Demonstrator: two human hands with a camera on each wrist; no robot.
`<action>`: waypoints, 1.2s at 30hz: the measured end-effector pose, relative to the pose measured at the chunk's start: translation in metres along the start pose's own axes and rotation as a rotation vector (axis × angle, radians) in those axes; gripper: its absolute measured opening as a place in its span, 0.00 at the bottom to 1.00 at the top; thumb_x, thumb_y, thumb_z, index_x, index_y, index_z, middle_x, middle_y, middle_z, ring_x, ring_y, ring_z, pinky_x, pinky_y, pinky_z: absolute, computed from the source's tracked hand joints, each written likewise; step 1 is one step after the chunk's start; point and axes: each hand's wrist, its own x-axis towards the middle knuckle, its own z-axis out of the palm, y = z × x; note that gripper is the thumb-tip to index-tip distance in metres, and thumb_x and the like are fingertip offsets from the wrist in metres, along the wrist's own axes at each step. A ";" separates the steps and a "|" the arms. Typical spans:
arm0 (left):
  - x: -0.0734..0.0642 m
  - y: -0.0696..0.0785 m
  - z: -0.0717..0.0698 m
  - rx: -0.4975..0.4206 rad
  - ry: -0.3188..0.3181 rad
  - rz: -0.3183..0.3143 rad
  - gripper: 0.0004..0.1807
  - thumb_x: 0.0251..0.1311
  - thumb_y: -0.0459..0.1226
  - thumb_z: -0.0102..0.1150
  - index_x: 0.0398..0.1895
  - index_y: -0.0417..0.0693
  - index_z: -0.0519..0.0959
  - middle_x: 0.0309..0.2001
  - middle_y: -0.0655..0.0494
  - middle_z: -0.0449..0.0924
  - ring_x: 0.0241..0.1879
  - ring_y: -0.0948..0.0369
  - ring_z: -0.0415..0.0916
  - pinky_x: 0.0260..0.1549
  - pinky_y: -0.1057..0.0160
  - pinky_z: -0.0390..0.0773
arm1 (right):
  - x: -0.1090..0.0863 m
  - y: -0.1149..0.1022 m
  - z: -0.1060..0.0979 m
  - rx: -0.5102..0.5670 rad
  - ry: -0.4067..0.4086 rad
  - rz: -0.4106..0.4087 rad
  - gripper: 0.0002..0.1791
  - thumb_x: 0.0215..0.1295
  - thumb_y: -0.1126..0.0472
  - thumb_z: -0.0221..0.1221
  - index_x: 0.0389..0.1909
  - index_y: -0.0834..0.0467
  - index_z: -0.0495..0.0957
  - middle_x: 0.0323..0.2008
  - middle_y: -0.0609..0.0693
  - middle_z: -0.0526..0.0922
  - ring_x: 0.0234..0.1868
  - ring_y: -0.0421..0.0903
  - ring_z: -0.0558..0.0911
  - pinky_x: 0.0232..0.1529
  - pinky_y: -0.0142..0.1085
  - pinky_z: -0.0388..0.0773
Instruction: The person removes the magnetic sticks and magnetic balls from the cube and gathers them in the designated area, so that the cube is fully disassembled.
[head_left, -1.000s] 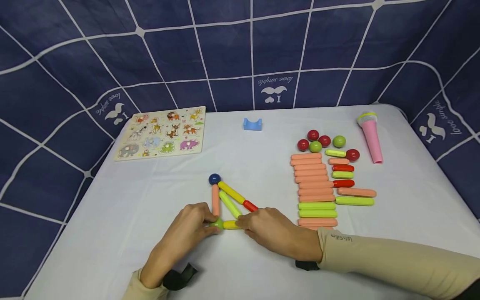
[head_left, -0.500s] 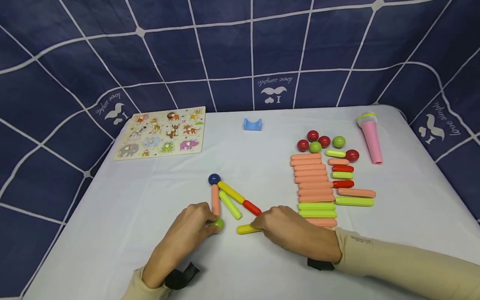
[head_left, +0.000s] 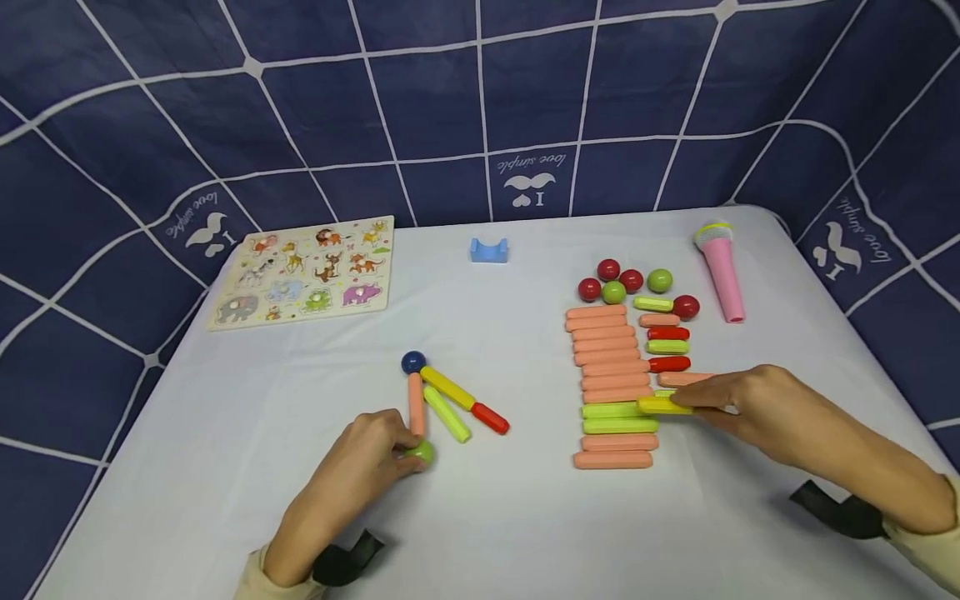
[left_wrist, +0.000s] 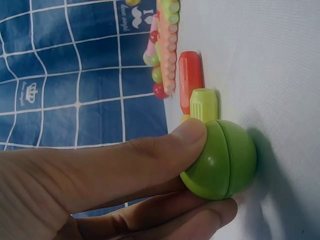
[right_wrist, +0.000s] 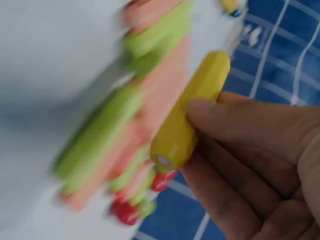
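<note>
My left hand [head_left: 365,454] pinches a green ball [left_wrist: 220,160] between thumb and fingers, low over the white table at the near end of a salmon stick [head_left: 416,404]. That stick runs up to a dark blue ball [head_left: 413,362]. From the blue ball a yellow stick [head_left: 447,388] and a red stick [head_left: 491,418] slant off in one line, with a lime stick [head_left: 447,413] lying between. Over at the right, my right hand [head_left: 772,417] holds another yellow stick [right_wrist: 192,112] by thumb and fingers, above the lime sticks [head_left: 619,426] of the sorted rows.
Salmon sticks [head_left: 612,461] lie in a long column right of centre, with short pieces beside them. Red and green balls [head_left: 588,289] cluster behind. Farther back are a pink toy microphone [head_left: 723,275], a blue cradle-shaped piece [head_left: 489,251] and an animal puzzle board [head_left: 300,271].
My right hand has pulled the yellow stick away from the green ball and carried it right, over the sorted sticks. The left hand keeps its hold on the ball. The head view has shifted slightly.
</note>
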 end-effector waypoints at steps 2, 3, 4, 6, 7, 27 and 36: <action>-0.001 -0.001 0.000 -0.004 -0.001 -0.010 0.13 0.40 0.30 0.79 0.34 0.40 0.89 0.25 0.62 0.78 0.25 0.67 0.70 0.24 0.71 0.72 | -0.007 0.013 0.003 -0.034 -0.017 0.007 0.20 0.41 0.72 0.75 0.38 0.56 0.89 0.37 0.47 0.88 0.40 0.49 0.87 0.36 0.42 0.84; -0.002 -0.001 0.000 -0.009 -0.002 -0.014 0.14 0.40 0.30 0.79 0.34 0.39 0.89 0.25 0.62 0.78 0.26 0.67 0.71 0.24 0.71 0.73 | -0.009 0.018 0.006 -0.052 -0.016 0.004 0.19 0.40 0.72 0.76 0.37 0.56 0.89 0.36 0.46 0.88 0.38 0.49 0.87 0.35 0.41 0.84; -0.002 -0.001 0.000 -0.013 -0.003 -0.018 0.14 0.40 0.30 0.79 0.34 0.39 0.89 0.25 0.62 0.78 0.26 0.67 0.72 0.25 0.71 0.73 | -0.012 0.022 0.008 -0.063 -0.015 -0.006 0.18 0.40 0.72 0.76 0.36 0.57 0.89 0.34 0.47 0.88 0.37 0.49 0.87 0.34 0.42 0.84; -0.003 -0.002 0.000 -0.019 -0.007 -0.021 0.14 0.40 0.30 0.79 0.34 0.39 0.89 0.25 0.62 0.79 0.26 0.67 0.73 0.25 0.71 0.74 | -0.015 0.026 0.015 -0.106 0.021 -0.034 0.18 0.38 0.72 0.76 0.33 0.56 0.89 0.33 0.45 0.88 0.34 0.46 0.86 0.33 0.41 0.84; -0.003 -0.002 0.001 -0.022 -0.008 -0.023 0.14 0.40 0.30 0.79 0.34 0.38 0.89 0.26 0.62 0.79 0.27 0.67 0.73 0.25 0.71 0.74 | -0.016 0.028 0.019 -0.114 0.037 -0.042 0.17 0.37 0.72 0.76 0.33 0.56 0.88 0.32 0.44 0.87 0.33 0.45 0.86 0.32 0.41 0.84; 0.000 -0.002 0.000 -0.042 -0.013 0.000 0.11 0.40 0.30 0.78 0.31 0.42 0.89 0.27 0.60 0.80 0.28 0.67 0.76 0.25 0.71 0.75 | 0.086 -0.091 0.068 0.268 0.016 -0.033 0.20 0.58 0.66 0.69 0.53 0.62 0.83 0.49 0.52 0.85 0.51 0.47 0.84 0.48 0.40 0.81; 0.001 -0.002 -0.001 -0.051 -0.027 0.004 0.11 0.41 0.30 0.78 0.32 0.41 0.89 0.27 0.60 0.80 0.29 0.66 0.78 0.26 0.71 0.76 | 0.124 -0.121 0.109 0.289 -0.023 -0.113 0.16 0.57 0.69 0.69 0.48 0.62 0.85 0.44 0.53 0.87 0.46 0.45 0.85 0.44 0.36 0.82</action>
